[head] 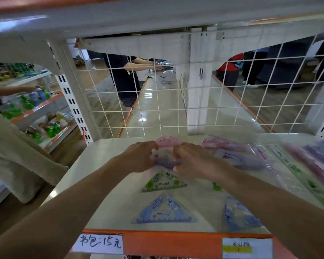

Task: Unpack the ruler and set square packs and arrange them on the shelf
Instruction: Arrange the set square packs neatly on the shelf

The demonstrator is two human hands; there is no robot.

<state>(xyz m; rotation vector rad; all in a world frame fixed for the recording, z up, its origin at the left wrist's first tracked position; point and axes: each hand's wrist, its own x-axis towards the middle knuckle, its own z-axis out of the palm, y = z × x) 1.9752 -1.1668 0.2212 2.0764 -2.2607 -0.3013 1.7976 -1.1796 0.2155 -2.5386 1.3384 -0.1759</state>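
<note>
The left hand [138, 157] and right hand [193, 161] each clamp their grip on a purple set square [166, 161] over the shelf [105, 165]

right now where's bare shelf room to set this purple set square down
The shelf is bare on its left, from the edge to the green set square and blue set square. The right side is crowded with overlapping ruler packs.
</note>
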